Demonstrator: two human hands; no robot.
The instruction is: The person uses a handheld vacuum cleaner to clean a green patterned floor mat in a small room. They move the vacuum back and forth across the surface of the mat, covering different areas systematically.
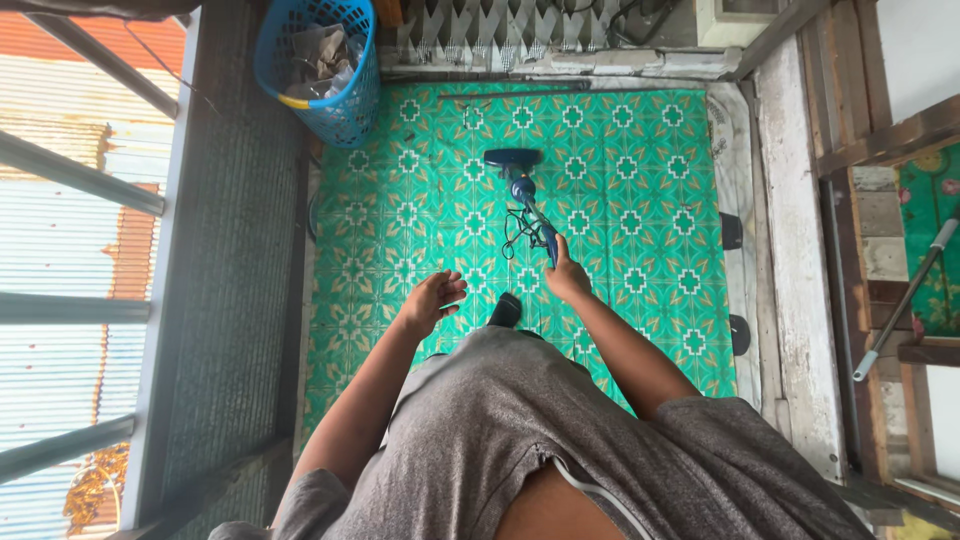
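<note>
A green floor mat [640, 200] with a repeating pattern of white crosses and tan leaves covers most of the floor, running from the wall at the top of the view down to the person's body. To its left a dark ribbed mat [235, 260] lies along a railing, beyond which corrugated metal roofing shows. The person's grey shirt [520, 440] fills the lower middle of the view. At the top left corner of the green mat stands a blue plastic basket [335, 95] with a latticed wall and a yellow patch on its rim, holding crumpled papers and wrappers whose colours are pale and whose labels cannot be made out. A blue stick vacuum [520, 180] rests with its head on the mat near the middle, its handle slanting down toward the person and a black cord [515, 228] looped beside it. The right hand [567, 278] is wrapped around the vacuum's handle. The left hand [432, 300] hovers open above the mat, fingers loosely spread, holding nothing, just left of the handle.
</note>
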